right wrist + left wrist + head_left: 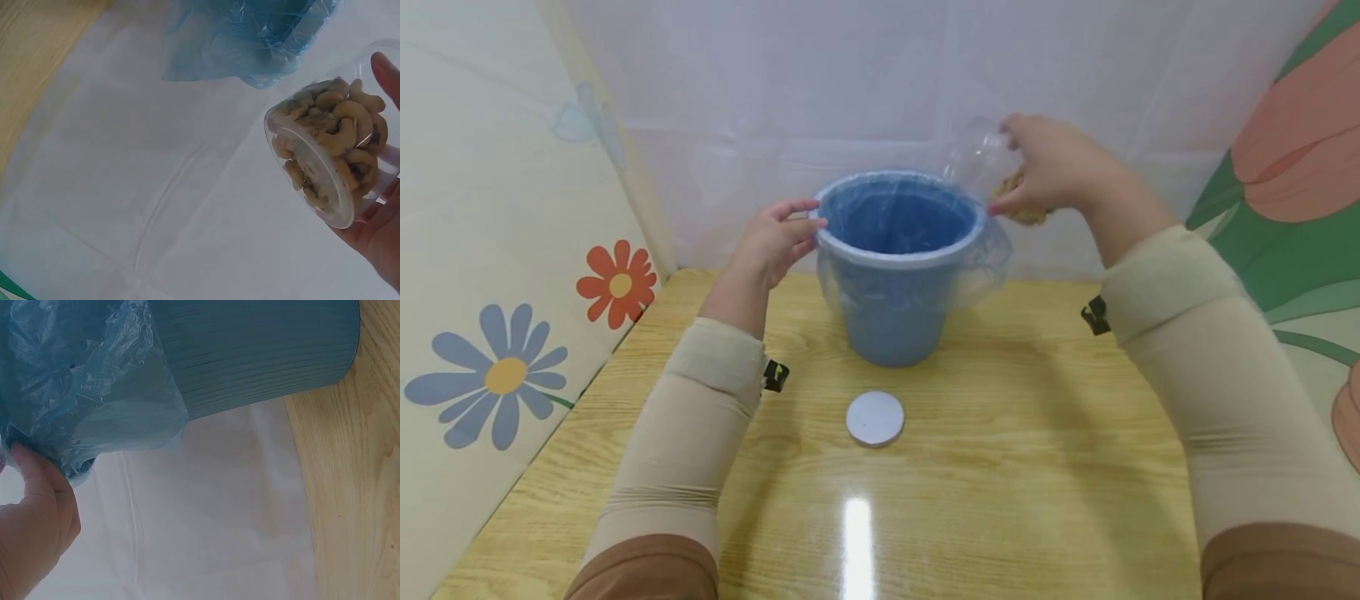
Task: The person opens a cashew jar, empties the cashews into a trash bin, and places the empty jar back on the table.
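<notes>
One grip, the person's left hand [775, 242], is clamped on the rim [898, 260] of a blue bin [895, 321], its fingertips over the edge; in the left wrist view it presses into the folds of the liner [125, 400] there. The other grip, the right hand [1060, 162], is curled round a clear jar [312, 165], thumb on one side and fingers on the other, spread only as far as the jar's body. The jar is held up off the desk [985, 467] beside the bin's right edge, tilted so that its base points away from the bin and its other end leans toward the bin's mouth. Cashews [353, 128] lie inside it, gathered at the base end. Whether the jar touches the bin I cannot tell. The bin stands upright on the desk; the thin, see-through liner folds out over the rim and hangs loosely down the outer wall, bulging below the right hand. A flat white disc [876, 418] lies on the desk just in front of the bin. A white sheet [865, 100] hangs behind, and beige sleeves [1195, 367] reach in from below.
</notes>
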The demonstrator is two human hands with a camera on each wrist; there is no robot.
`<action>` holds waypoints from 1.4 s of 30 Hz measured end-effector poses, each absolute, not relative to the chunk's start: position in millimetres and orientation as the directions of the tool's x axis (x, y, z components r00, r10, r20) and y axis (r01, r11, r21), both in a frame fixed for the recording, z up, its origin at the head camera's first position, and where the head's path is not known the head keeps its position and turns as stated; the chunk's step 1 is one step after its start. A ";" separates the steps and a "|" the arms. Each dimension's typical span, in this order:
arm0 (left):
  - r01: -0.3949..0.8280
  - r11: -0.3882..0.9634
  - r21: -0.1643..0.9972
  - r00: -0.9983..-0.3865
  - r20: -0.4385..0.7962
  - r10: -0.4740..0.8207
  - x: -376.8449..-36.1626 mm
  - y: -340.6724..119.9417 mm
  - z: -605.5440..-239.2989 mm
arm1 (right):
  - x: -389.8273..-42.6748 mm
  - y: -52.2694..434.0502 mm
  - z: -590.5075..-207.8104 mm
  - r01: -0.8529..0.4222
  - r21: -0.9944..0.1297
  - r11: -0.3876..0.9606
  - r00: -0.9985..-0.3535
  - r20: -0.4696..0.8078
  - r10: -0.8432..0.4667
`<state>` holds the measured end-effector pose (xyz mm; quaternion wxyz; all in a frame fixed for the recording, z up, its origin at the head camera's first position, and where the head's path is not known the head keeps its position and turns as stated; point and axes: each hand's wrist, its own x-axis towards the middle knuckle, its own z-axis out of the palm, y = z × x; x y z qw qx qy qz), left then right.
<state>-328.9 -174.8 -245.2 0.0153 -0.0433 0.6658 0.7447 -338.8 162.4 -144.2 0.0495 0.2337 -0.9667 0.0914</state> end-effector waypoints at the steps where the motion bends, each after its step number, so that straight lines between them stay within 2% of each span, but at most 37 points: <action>1: -0.081 -0.114 0.990 -0.996 -0.085 -0.035 -328.9 -174.8 -245.2 | -338.6 161.0 -143.8 -0.461 -0.132 0.878 -0.886 0.134 -0.445; 25: -0.068 -0.096 0.993 -0.997 -0.071 -0.032 -328.0 -173.3 -245.8 | -336.9 140.9 -144.5 -0.440 0.251 0.862 -0.886 0.037 -0.463; 42: -0.063 -0.098 0.993 -0.997 -0.066 -0.028 -328.5 -173.8 -246.2 | -340.0 138.4 -147.9 -0.451 0.407 0.794 -0.861 0.036 -0.507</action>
